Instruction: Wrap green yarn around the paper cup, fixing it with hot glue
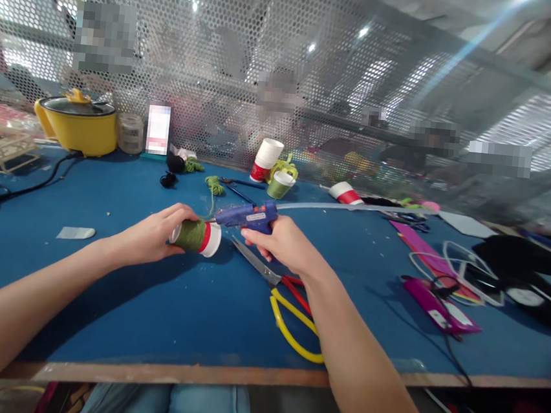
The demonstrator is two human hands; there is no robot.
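Note:
My left hand [156, 234] is wrapped round a paper cup [197, 236] lying on its side, most of it wound with green yarn, with a red band and white rim showing. My right hand [282, 243] grips a blue glue gun [248, 217] whose nozzle points at the cup's yarn. A long clear glue stick [344, 206] juts out behind the gun. Both hands hover just above the blue table [173, 300].
Yellow-handled scissors [285, 305] lie under my right wrist. Paper cups [266, 159], a green-wrapped cup [281, 184] and loose green yarn [215, 184] sit further back. A yellow pot [76, 124] stands far left, cables and a magenta item [441, 307] at right. Mesh screen behind.

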